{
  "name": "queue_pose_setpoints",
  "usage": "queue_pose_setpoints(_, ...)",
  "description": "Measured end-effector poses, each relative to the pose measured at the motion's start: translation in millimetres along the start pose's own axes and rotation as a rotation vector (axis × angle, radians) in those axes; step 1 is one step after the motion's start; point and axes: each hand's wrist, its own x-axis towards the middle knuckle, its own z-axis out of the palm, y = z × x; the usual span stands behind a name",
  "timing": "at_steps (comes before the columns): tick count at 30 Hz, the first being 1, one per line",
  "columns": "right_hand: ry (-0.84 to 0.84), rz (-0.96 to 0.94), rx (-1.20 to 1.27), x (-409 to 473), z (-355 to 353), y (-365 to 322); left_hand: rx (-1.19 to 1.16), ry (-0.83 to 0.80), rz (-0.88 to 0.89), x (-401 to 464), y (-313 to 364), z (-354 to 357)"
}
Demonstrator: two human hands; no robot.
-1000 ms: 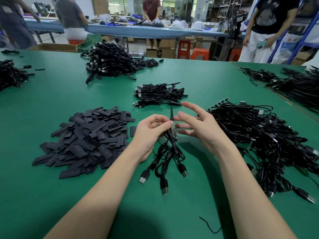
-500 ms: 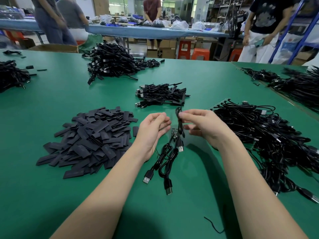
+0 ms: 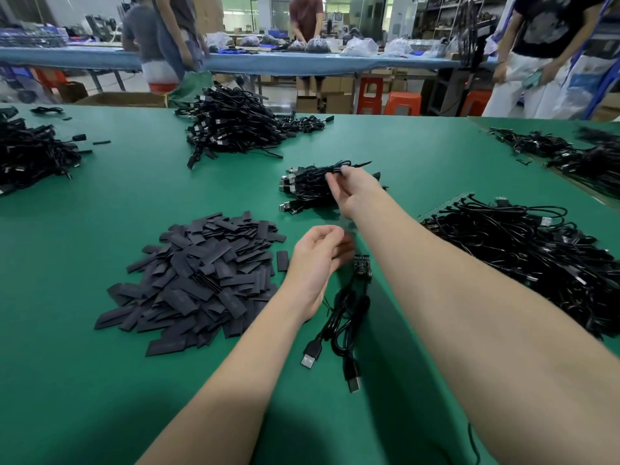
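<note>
A: The right hand (image 3: 355,193) has gone from in front of the body out to the far stack (image 3: 302,189), and the cable (image 3: 349,164) has gone with it.

B: Is it holding the cable?

A: Yes, thumb and fingertips pinch it right over the stack's top, touching or nearly so. The left hand (image 3: 315,263) has stayed back, fingers loosely curled with nothing that I can see in them (the tips are blurred).

B: How should the cable be laid down?

A: I'd lay it along the others, plugs to the left like the rest, and let go only once it rests, so that nothing snags.

B: And what is nearby?

A: Two more cables (image 3: 349,310) lie by the left hand, with the sleeves (image 3: 201,280) to their left and the big heap (image 3: 536,263) to the right, all on the green table (image 3: 134,196).
</note>
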Motion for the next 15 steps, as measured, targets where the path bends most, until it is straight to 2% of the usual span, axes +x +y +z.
queue_pose_setpoints(4, 0.043, 0.046, -0.043, 7, -3, 14, 0.0, -0.009, -0.003, -2, 1, 1)
queue_pose_setpoints(8, 0.059, 0.0, -0.008, 9, -9, 20, 0.01, -0.022, -0.002, -2, 0, 0)
queue_pose_setpoints(15, 0.017, 0.011, -0.075, 3, -19, 12, 0.01, -0.006, -0.009, -3, 2, 1)
